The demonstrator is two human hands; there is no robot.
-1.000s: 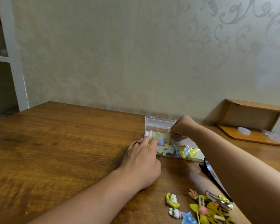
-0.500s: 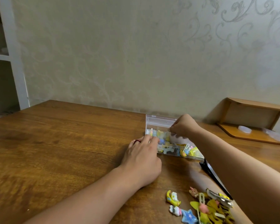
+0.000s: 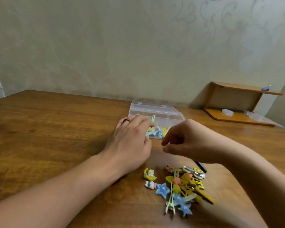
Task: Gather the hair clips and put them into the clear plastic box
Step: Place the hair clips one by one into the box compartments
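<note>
Wooden table stretching wide and bare to the left, clear plastic box sitting open near the wall, already holding several clips. Left hand resting flat-fingered against the box; right hand hovering loosely curled, holding nothing. Remaining hair clips lying heaped just below, waiting; dropping edge nowhere close.

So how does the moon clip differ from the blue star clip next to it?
The moon clip is yellow and crescent-shaped; the star clip is blue and five-pointed. The moon clip lies apart, left of the pile; the star clip lies at the pile's edge. Both lie loose on the table, outside the box.
</note>
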